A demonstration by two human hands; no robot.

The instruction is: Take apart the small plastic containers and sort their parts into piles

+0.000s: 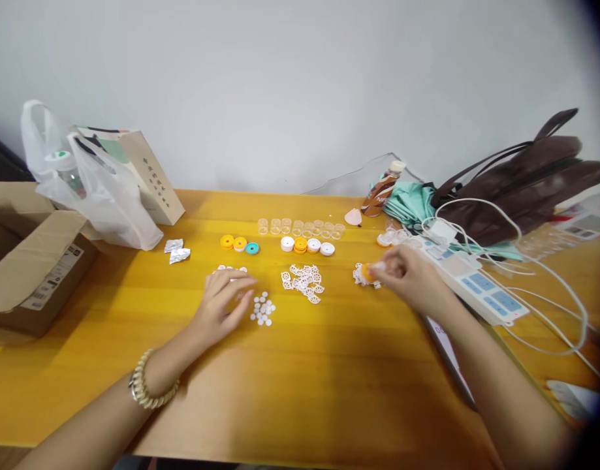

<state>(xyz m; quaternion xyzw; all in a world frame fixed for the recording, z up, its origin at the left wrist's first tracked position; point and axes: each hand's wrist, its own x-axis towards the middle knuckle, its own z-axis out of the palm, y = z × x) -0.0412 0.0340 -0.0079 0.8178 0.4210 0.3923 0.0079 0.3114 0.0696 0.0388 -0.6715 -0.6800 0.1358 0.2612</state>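
My left hand rests palm down on the yellow table, fingers stretched out flat beside a cluster of small white discs. My right hand is closed in a pinch on a small orange cap over a little pile of white lacy rings. Between the hands lies a bigger heap of white lacy rings. Behind them stand rows of orange, white and teal caps and several clear little cups.
An open cardboard box and a white plastic bag sit at the left, with foil scraps near them. At the right lie a white power strip with cables, a brown bag, a teal cloth and a bottle.
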